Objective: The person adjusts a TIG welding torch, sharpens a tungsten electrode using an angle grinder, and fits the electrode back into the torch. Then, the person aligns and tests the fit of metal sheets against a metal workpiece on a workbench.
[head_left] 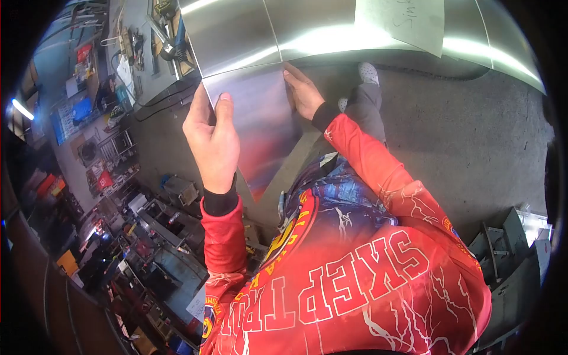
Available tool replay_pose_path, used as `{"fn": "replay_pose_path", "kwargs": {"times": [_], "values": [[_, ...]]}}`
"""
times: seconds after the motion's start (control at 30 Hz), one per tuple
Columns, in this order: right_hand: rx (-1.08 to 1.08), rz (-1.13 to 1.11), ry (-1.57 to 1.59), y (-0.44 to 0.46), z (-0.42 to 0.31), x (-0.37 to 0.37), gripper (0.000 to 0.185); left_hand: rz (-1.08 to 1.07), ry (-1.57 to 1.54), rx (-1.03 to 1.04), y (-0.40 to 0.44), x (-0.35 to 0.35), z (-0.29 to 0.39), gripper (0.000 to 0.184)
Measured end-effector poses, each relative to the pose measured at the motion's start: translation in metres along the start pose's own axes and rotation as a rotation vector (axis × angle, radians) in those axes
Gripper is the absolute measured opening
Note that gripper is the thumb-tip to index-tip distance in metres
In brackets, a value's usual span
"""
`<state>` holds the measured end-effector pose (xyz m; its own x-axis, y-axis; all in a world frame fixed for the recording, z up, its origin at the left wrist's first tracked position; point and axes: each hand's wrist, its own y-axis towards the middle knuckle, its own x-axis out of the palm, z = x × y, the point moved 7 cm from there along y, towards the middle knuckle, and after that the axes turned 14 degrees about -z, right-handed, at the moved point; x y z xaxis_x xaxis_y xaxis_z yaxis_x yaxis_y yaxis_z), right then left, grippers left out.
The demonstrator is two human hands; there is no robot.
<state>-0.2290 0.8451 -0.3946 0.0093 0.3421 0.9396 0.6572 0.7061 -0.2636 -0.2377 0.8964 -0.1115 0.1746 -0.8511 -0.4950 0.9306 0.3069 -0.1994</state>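
A shiny metal sheet (257, 124) tapers towards my body, its far edge against the metal surface (234, 35) at the top. At its left edge is my left hand (216, 133), thumb on the upper face and fingers wrapped round the side. My right hand (303, 92) holds the opposite edge near the far corner, its fingers partly hidden. The sheet reflects red and blue from the printed top. On the metal surface to the right lies a paper with handwriting (399, 23).
Tools (171, 47) lie on a bench at the upper left. Cluttered benches and equipment (154, 248) fill the lower left. Grey floor (455, 136) shows on the right, with a metal frame (500, 242) at the lower right. A cable (160, 106) runs beneath the tool bench.
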Motion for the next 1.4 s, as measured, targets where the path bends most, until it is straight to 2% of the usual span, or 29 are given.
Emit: {"fn": "replay_pose_path", "kwargs": {"times": [0.53, 0.8, 0.9, 1.03, 1.4], "values": [[0.018, 0.043, -0.001, -0.001, -0.004, 0.009, 0.054, 0.023, 0.072, -0.002, 0.002, -0.004, -0.001, 0.034], [0.010, 0.004, 0.037, 0.005, 0.003, 0.001, 0.055, 0.218, -0.068, 0.113, 0.000, -0.009, 0.000, 0.033], [0.003, 0.006, 0.056, 0.008, 0.007, -0.002, 0.056, 0.254, -0.061, 0.090, 0.000, -0.011, -0.001, 0.033], [0.034, -0.008, -0.022, 0.007, 0.006, -0.003, 0.052, 0.250, -0.058, 0.079, 0.001, -0.010, 0.002, 0.034], [0.018, -0.008, 0.009, 0.005, 0.003, 0.000, 0.056, 0.280, -0.077, 0.074, 0.000, -0.009, 0.002, 0.032]]}}
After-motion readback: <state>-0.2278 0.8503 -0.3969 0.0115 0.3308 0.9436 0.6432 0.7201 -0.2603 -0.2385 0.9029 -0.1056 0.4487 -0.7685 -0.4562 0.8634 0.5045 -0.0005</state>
